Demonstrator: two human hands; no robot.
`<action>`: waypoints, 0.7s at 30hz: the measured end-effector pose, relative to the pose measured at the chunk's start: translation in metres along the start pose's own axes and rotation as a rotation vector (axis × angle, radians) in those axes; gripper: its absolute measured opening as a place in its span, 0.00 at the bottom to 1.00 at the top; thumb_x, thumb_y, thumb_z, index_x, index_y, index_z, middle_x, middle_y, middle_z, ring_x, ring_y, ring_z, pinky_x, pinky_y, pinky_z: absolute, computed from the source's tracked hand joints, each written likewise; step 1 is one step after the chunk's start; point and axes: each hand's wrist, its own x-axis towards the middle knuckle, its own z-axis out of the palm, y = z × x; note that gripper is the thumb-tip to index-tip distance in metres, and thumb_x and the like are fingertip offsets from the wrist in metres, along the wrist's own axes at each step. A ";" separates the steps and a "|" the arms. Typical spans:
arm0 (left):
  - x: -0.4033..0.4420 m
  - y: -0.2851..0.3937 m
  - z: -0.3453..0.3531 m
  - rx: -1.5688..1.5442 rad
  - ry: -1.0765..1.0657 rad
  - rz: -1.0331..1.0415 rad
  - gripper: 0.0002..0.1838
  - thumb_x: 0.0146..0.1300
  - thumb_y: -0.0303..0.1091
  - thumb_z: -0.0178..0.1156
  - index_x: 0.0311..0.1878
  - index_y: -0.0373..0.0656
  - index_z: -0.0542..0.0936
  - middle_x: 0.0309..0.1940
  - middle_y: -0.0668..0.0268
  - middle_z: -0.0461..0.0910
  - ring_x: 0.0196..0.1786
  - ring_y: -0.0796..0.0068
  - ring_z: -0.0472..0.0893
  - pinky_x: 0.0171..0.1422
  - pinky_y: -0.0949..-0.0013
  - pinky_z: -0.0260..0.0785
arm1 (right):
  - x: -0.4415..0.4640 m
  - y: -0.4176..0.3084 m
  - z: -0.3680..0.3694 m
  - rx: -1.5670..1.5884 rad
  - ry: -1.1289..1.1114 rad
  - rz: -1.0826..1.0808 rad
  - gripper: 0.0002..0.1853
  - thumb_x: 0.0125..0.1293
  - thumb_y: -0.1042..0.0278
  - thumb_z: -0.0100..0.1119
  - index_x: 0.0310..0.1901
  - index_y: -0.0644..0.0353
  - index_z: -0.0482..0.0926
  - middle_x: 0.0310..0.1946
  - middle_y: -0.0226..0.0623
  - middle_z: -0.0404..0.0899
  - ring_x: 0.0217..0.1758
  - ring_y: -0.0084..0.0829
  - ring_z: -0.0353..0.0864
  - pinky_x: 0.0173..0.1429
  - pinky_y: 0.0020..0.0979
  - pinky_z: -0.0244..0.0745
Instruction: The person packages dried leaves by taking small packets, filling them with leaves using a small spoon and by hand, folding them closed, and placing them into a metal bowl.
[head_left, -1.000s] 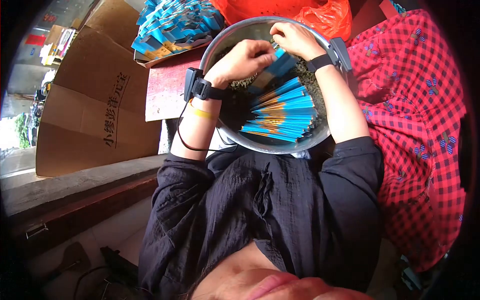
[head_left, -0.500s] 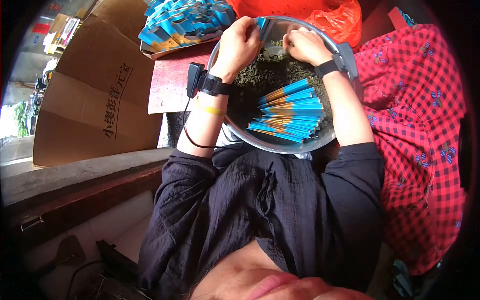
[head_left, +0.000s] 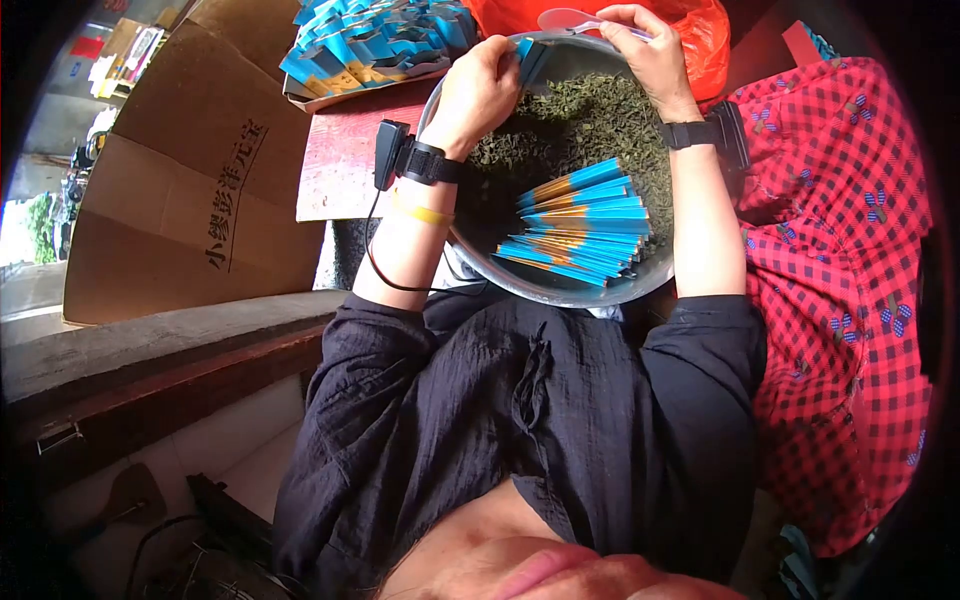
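My left hand is closed on a small blue paper packet at the far left rim of a metal basin. My right hand pinches the handle of a clear plastic spoon, raised over the basin's far right rim. Dried green leaves fill much of the basin. On top of them, at the near side, a fanned row of blue and gold packets lies flat. Whether the left packet has anything in it I cannot tell.
A carton heaped with blue packets rests on a red board at the back left. Behind the basin is an orange-red plastic bag. A large cardboard box stands left, a red checked cloth hangs right.
My right hand has risen from the leaves to the right, above the rim, and the spoon now shows in it. The left hand with its packet stays nearly in place.
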 end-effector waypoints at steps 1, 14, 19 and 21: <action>0.000 -0.001 0.000 -0.009 0.009 -0.004 0.09 0.66 0.30 0.55 0.44 0.35 0.76 0.30 0.54 0.80 0.34 0.70 0.81 0.42 0.69 0.72 | -0.002 -0.015 0.005 -0.158 0.046 -0.077 0.04 0.60 0.76 0.59 0.36 0.66 0.79 0.31 0.38 0.83 0.37 0.27 0.83 0.45 0.26 0.78; 0.003 -0.009 0.001 -0.049 -0.047 -0.047 0.10 0.67 0.32 0.55 0.44 0.34 0.76 0.29 0.60 0.79 0.33 0.78 0.77 0.41 0.72 0.71 | -0.007 -0.002 0.002 -0.523 -0.147 -0.124 0.07 0.62 0.71 0.57 0.40 0.60 0.81 0.31 0.26 0.82 0.37 0.16 0.78 0.43 0.22 0.73; 0.001 0.007 0.006 -0.047 0.125 0.058 0.16 0.62 0.38 0.62 0.48 0.38 0.77 0.34 0.57 0.81 0.38 0.70 0.82 0.44 0.68 0.73 | -0.012 0.005 0.016 -0.557 -0.253 -0.012 0.08 0.63 0.68 0.57 0.39 0.61 0.81 0.29 0.28 0.81 0.35 0.16 0.78 0.40 0.23 0.72; -0.001 0.013 0.008 0.044 0.127 0.154 0.19 0.60 0.39 0.64 0.49 0.38 0.77 0.37 0.55 0.81 0.40 0.66 0.82 0.46 0.66 0.74 | -0.009 0.010 0.014 -0.571 -0.250 0.033 0.09 0.64 0.67 0.57 0.41 0.61 0.81 0.29 0.28 0.82 0.35 0.17 0.78 0.40 0.24 0.73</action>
